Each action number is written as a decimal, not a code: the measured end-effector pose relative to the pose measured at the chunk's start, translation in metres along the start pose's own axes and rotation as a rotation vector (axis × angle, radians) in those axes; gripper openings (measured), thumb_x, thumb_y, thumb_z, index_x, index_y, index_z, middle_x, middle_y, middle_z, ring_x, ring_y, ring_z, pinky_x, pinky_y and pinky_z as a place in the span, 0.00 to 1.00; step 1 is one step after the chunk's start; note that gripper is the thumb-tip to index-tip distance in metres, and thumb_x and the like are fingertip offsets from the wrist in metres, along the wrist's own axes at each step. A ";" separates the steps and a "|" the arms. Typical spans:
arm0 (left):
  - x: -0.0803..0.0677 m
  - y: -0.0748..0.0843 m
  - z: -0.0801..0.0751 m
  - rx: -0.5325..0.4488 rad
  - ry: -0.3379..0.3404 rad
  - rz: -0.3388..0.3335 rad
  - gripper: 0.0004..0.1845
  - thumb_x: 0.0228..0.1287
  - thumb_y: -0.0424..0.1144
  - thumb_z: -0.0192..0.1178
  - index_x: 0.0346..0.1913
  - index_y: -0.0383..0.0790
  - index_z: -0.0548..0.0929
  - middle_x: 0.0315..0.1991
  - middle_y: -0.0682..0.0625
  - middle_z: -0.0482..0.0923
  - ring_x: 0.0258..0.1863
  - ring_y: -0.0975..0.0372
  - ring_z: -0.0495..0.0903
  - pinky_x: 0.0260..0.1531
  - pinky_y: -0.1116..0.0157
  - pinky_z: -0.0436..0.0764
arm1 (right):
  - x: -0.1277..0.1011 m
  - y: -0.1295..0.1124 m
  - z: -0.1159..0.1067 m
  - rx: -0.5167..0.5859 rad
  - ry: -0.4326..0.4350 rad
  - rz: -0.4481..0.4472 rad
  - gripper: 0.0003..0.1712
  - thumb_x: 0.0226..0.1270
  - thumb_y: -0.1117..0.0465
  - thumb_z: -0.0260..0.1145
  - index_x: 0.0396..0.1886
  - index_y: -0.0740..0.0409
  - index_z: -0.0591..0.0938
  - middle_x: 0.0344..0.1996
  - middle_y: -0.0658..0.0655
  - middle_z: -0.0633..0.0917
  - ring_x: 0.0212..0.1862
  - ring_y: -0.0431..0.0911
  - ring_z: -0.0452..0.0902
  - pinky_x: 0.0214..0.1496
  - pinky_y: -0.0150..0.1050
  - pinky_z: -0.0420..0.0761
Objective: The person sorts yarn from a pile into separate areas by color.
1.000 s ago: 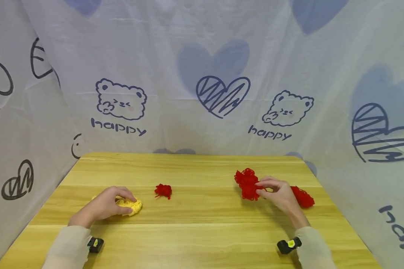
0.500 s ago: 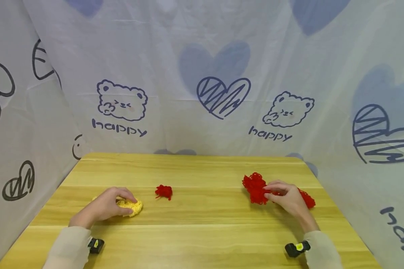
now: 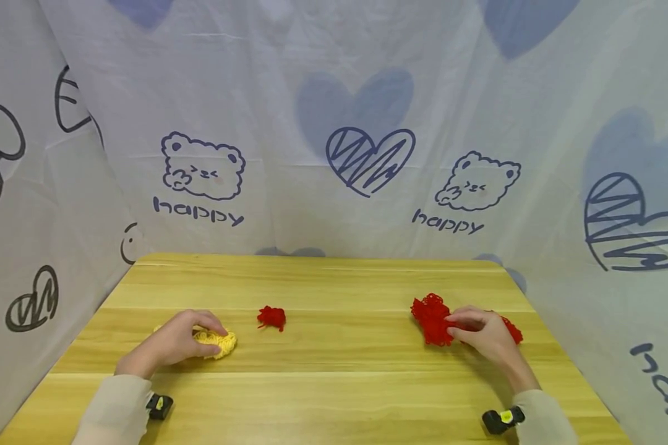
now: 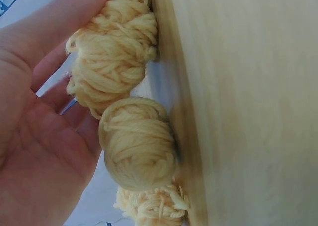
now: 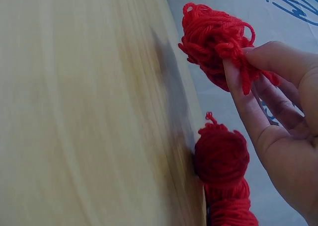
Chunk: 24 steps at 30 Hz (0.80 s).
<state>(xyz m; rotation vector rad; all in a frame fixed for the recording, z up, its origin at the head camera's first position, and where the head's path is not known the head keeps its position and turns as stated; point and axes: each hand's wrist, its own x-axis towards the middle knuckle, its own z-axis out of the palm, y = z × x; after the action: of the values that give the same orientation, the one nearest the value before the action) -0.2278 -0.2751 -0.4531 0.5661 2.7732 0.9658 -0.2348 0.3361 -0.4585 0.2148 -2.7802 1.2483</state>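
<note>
My left hand (image 3: 172, 337) rests at the left of the table with thumb and fingers around a ball of yellow yarn (image 3: 225, 343). In the left wrist view, that yarn ball (image 4: 117, 57) sits against the thumb, and two more yellow yarn balls, one rounder (image 4: 139, 144) and one partly hidden (image 4: 154, 206), line up behind it. At the right, my right hand (image 3: 487, 337) pinches a loopy ball of red yarn (image 3: 431, 318) between thumb and finger, held above the tabletop in the right wrist view. Two other red balls, one round (image 5: 222, 156) and one lower (image 5: 231, 206), lie beneath that hand.
A small tangle of red yarn (image 3: 271, 317) lies between the hands, nearer the left one. The wooden table (image 3: 334, 395) meets a printed white cloth (image 3: 289, 204) at its back and sides.
My right hand has moved to the right and nearer to me, lowering the red yarn ball it pinches towards the other red yarn. My left hand stays in place on the yellow yarn.
</note>
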 end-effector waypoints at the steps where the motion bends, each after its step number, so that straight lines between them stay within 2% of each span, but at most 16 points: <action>1: 0.000 0.000 0.000 -0.001 0.000 -0.002 0.12 0.57 0.41 0.77 0.44 0.51 0.91 0.50 0.51 0.86 0.56 0.49 0.81 0.59 0.44 0.82 | -0.001 0.000 -0.001 -0.005 0.000 0.003 0.13 0.66 0.54 0.76 0.49 0.49 0.91 0.53 0.55 0.86 0.51 0.37 0.79 0.51 0.24 0.81; 5: 0.000 0.001 0.000 -0.004 -0.002 0.001 0.12 0.57 0.41 0.77 0.45 0.50 0.91 0.51 0.50 0.86 0.57 0.48 0.81 0.59 0.43 0.82 | -0.003 0.003 -0.004 -0.036 0.006 0.007 0.13 0.65 0.55 0.76 0.48 0.48 0.91 0.53 0.56 0.87 0.51 0.38 0.79 0.50 0.24 0.81; 10: 0.000 0.001 0.000 -0.009 -0.002 -0.005 0.12 0.56 0.41 0.78 0.45 0.50 0.91 0.51 0.50 0.86 0.57 0.47 0.81 0.59 0.43 0.82 | -0.007 0.009 -0.006 -0.048 0.018 0.004 0.11 0.64 0.56 0.77 0.46 0.49 0.92 0.54 0.57 0.87 0.49 0.32 0.79 0.49 0.25 0.81; 19: 0.001 -0.002 0.000 -0.003 0.006 -0.011 0.11 0.57 0.41 0.77 0.44 0.52 0.91 0.50 0.51 0.86 0.57 0.49 0.81 0.60 0.43 0.81 | -0.010 0.014 -0.006 -0.087 0.047 -0.036 0.10 0.61 0.61 0.78 0.42 0.51 0.92 0.48 0.57 0.88 0.44 0.29 0.79 0.45 0.26 0.83; 24: 0.001 -0.001 0.000 0.004 0.005 0.003 0.12 0.57 0.41 0.77 0.44 0.51 0.91 0.50 0.51 0.86 0.56 0.49 0.82 0.59 0.43 0.82 | -0.011 0.012 -0.007 -0.134 0.060 -0.042 0.09 0.59 0.62 0.79 0.40 0.50 0.93 0.43 0.54 0.89 0.41 0.29 0.79 0.44 0.26 0.82</action>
<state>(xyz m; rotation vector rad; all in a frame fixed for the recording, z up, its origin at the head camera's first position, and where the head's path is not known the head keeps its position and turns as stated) -0.2292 -0.2751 -0.4538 0.5689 2.7799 0.9641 -0.2255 0.3502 -0.4638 0.2208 -2.7792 1.0370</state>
